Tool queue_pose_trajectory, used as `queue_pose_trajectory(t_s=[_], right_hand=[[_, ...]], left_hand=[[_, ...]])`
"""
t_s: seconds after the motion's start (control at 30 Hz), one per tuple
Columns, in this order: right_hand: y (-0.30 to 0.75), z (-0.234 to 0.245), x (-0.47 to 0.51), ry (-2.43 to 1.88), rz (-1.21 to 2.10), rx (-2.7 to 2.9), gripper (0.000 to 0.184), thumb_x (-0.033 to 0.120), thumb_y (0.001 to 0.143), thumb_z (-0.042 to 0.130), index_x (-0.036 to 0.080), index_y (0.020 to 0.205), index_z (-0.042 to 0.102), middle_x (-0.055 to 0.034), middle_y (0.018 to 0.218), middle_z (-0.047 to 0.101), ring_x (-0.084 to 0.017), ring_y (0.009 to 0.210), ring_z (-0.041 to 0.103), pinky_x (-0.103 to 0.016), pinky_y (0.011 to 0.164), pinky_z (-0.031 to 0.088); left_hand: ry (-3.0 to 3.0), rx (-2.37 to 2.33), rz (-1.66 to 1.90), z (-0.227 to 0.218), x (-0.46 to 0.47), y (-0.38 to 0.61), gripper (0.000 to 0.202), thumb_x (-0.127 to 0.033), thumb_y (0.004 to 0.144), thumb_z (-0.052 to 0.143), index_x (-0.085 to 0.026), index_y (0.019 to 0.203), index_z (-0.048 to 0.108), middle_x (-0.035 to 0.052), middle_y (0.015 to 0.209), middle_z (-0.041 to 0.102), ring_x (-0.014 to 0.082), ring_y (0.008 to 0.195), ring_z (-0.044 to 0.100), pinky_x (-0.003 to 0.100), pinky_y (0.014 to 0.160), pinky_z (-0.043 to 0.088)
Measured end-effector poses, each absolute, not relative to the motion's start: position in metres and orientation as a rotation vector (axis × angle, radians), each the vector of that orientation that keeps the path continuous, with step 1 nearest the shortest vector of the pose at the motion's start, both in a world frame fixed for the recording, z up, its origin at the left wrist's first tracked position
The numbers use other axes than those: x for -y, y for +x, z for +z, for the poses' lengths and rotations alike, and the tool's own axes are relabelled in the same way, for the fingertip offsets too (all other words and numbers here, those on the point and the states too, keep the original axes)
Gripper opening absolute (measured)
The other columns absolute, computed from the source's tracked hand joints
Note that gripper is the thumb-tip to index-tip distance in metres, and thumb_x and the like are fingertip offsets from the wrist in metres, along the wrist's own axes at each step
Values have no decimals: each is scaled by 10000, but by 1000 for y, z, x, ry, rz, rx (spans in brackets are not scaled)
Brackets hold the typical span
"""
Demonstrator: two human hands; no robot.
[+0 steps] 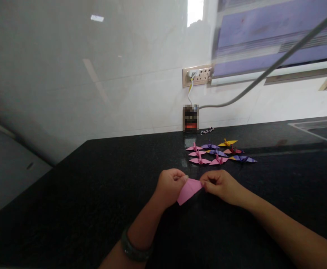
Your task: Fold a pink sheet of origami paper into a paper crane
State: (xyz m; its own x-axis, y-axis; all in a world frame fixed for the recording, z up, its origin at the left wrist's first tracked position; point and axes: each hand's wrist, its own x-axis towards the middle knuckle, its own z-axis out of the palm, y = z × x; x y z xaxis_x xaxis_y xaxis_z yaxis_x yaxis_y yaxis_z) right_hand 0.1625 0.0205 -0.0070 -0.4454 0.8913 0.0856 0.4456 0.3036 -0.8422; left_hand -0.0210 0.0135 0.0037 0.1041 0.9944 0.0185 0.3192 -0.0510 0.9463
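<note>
A folded pink paper [189,190] is held just above the black countertop [96,194], between both hands. My left hand [170,186] is closed on its left edge, fingers curled over the top. My right hand [221,185] pinches its right corner with thumb and fingertips. A dark green bangle [133,248] sits on my left wrist. Just beyond the hands lie several finished paper cranes [218,152] in pink, purple, yellow and red.
A small dark device [190,118] leans against the white wall, wired to a socket strip [198,76]. A grey cable [264,74] runs up to the right. A sink edge [317,129] shows at far right. The counter's left edge drops off toward the floor.
</note>
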Motion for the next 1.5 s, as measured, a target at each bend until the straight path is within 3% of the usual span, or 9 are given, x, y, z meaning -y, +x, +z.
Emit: queue_pose_trajectory(t_s=[0.17,0.3,0.43,0.6,1.03,1.4,1.5], right_hand=[[173,0,-30,-1213,1028,1886,130,206,688,472,142,611,555,17,536,496,-86,486,425,-201,463,318],[170,3,-28,-1208,1214,1590,234,330,757,431,143,652,524,12,525,500,-77,436,431,-199,433,345],[157,-2,-18,-1111,1411,1647,258,383,677,566,133,743,555,6,597,533,-72,463,452,-185,426,363],[148,-7,-12,-1131,1301,1566,224,368,696,555,145,672,549,17,573,517,-69,446,436,-193,432,361],[150,-4,-13,-1127,1190,1611,291,391,735,506,165,565,436,49,500,400,-67,438,369,-194,422,311],[149,-1,-8,-930,1331,1565,292,388,799,437,138,677,528,20,535,468,-76,473,429,-211,469,356],[149,-4,-9,-909,1365,1492,277,392,781,467,134,809,563,19,543,485,-81,466,436,-218,461,357]], left_hand=[[1395,-1395,1035,5,-21,-31,182,-303,651,558,-122,636,550,-10,507,501,61,412,371,178,387,234],[1313,-1367,1079,6,-20,-27,168,-290,667,545,-124,650,526,-20,503,485,54,408,360,174,391,236],[1347,-1291,1085,3,-15,-19,175,-299,678,542,-128,657,510,-37,491,454,51,408,346,172,394,234],[1390,-1198,1105,0,-13,-16,179,-302,697,535,-128,671,498,-30,534,458,63,471,384,178,443,281],[1353,-1030,895,6,-7,-11,264,-357,705,524,-102,638,538,-26,529,454,58,470,358,192,451,260],[1230,-932,824,4,-5,-14,294,-386,679,567,-96,635,545,-1,573,503,62,478,386,191,469,287],[1273,-938,800,5,-4,-14,320,-413,672,567,-101,615,533,-15,552,464,57,474,349,188,457,261]])
